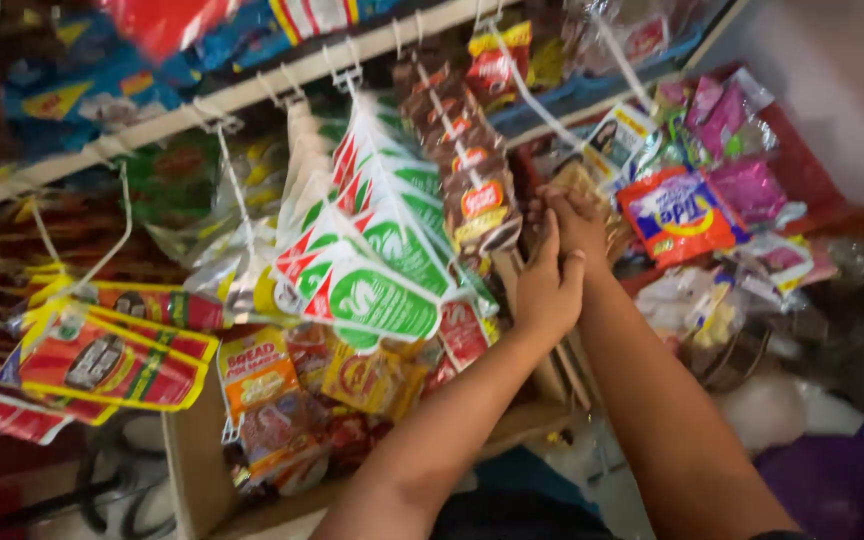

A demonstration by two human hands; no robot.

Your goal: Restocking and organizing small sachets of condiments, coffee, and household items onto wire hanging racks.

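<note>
At far left hang red and yellow plastic snack packets (112,360), then a strip of white sachets with green and red print (382,260), then a strip of brown sachets (472,190). The left hand (547,290) is open, fingers up, just beside the brown strip. The right hand (577,215) above it seems closed on something small; what, I cannot tell. The hands seem to be fixing or pulling a hanging item, which calls for a careful grip
</note>
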